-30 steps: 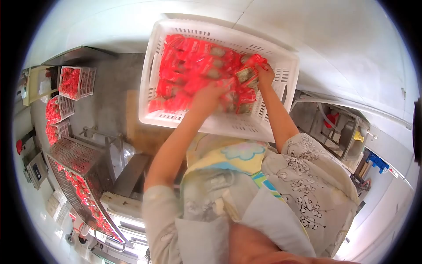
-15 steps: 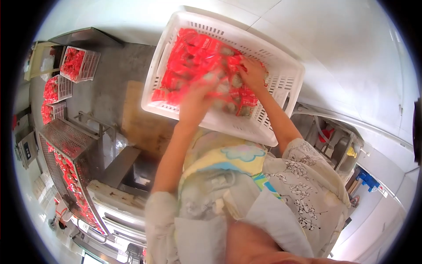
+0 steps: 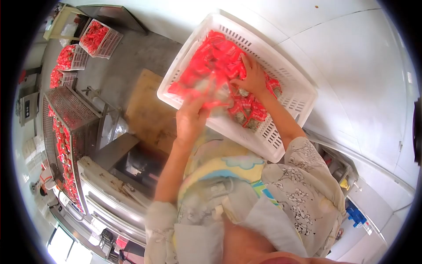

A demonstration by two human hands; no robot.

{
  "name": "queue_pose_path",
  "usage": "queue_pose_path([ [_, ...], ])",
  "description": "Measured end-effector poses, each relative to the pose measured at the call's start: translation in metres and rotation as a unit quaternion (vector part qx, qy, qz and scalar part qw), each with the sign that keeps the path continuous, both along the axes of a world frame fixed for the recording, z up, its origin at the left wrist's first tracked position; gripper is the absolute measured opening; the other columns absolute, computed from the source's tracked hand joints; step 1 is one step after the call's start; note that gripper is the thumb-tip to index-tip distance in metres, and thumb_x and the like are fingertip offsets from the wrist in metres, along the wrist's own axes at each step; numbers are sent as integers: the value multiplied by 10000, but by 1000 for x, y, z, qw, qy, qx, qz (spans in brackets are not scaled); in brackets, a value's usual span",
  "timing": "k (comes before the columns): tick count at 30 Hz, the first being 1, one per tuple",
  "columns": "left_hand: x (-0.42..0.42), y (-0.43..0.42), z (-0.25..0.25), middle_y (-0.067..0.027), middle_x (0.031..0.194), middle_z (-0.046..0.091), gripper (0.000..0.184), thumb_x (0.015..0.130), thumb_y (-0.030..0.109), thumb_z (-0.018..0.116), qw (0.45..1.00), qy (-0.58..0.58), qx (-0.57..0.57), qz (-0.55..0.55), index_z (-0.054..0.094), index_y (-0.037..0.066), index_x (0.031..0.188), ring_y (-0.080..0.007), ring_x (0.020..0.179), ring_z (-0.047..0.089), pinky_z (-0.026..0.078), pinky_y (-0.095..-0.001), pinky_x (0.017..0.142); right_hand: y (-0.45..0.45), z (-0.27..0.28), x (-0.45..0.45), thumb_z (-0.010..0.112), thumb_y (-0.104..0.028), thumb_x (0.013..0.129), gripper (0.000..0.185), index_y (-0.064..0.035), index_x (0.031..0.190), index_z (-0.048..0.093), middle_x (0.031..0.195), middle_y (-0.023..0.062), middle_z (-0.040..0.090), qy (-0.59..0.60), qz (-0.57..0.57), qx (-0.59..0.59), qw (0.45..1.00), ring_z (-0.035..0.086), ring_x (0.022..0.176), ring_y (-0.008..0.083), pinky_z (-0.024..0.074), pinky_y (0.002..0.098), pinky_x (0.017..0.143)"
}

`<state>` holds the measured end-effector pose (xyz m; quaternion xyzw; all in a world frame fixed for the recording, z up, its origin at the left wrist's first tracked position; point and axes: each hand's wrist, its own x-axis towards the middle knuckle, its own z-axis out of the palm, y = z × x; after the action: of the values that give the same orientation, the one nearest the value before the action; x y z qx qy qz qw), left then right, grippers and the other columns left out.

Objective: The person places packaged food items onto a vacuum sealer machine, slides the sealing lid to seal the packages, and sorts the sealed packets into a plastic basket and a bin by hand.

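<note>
A white slatted plastic crate (image 3: 303,99), tilted in view, holds a heap of red printed packets (image 3: 226,50) with clear parts showing greyish-green contents. At the crate's near left edge, my left hand (image 3: 190,121) has its fingers closed on a red packet (image 3: 211,90), smeared by motion. My right hand (image 3: 254,79) lies on the packets toward the crate's far right side, thumb and fingers apart. More packets (image 3: 250,110) lie below its wrist.
Several more crates (image 3: 107,46) of red packets stand on the floor at the far left. Nearer is a perforated metal tray (image 3: 74,108) with red packets beneath it. A brown board (image 3: 147,105) lies left of the crate. A white wall (image 3: 343,57) rises behind it.
The crate and surroundings sit farther right and lower in view. My left hand has shifted back toward the crate's near edge; my right hand stays on the packets.
</note>
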<state>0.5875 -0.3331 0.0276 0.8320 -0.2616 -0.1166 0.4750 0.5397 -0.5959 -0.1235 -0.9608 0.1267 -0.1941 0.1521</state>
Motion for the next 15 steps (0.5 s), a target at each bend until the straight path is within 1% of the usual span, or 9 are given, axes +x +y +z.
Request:
queue_pose_path([
  [1, 0, 0, 0, -174, 820, 614, 230, 723, -59, 630, 1000, 5, -5, 2, 655, 51, 923, -233, 575, 581, 489, -300, 607, -2, 2, 5, 750, -586, 618, 961, -135, 1390, 397, 1266, 185, 457, 7, 3, 11, 1000, 510, 1107, 362, 456, 449, 883],
  [4, -1, 0, 2, -163, 807, 611, 223, 731, -60, 633, 1000, -12, -28, -5, 654, 49, 925, -224, 573, 577, 490, -293, 621, -2, 10, 20, 736, -541, 667, 774, -154, 1301, 518, 1178, 142, 514, 165, -57, 81, 981, 552, 1044, 321, 478, 423, 849],
  [7, 0, 3, 1, -147, 824, 610, 220, 729, -73, 637, 999, -43, -1, -11, 649, 31, 922, -216, 592, 583, 490, -288, 635, -8, -13, 6, 731, -448, 720, 549, -133, 1156, 623, 1111, 102, 540, 103, -64, 118, 986, 572, 1007, 288, 490, 411, 812],
  [8, 0, 5, 3, -143, 831, 608, 219, 727, -78, 638, 999, -34, -12, -2, 648, 27, 919, -216, 609, 586, 490, -288, 635, -12, -17, -5, 734, -408, 727, 496, -118, 1117, 634, 1094, 92, 543, 72, -74, 129, 986, 574, 996, 281, 488, 405, 800],
  [10, -1, 9, 7, -134, 846, 605, 219, 722, -88, 640, 999, -13, -35, 20, 646, 20, 913, -216, 643, 592, 489, -289, 635, -11, -10, -36, 742, -327, 742, 390, -88, 1039, 657, 1062, 71, 551, 13, -92, 149, 984, 578, 975, 268, 484, 394, 777],
  [13, 6, 19, 8, -122, 866, 600, 224, 714, -99, 642, 997, -14, -72, 28, 646, 17, 906, -216, 691, 596, 483, -286, 622, -13, 9, -69, 755, -234, 739, 296, -55, 952, 654, 976, 70, 558, -36, -116, 200, 972, 577, 886, 248, 463, 348, 753],
  [15, 10, 21, 10, -114, 855, 599, 224, 714, -105, 635, 995, -27, -79, 46, 645, 22, 899, -210, 717, 596, 478, -280, 623, -15, 26, -75, 759, -193, 733, 258, -43, 911, 646, 925, 67, 550, -74, -118, 212, 967, 562, 831, 237, 452, 324, 739],
])
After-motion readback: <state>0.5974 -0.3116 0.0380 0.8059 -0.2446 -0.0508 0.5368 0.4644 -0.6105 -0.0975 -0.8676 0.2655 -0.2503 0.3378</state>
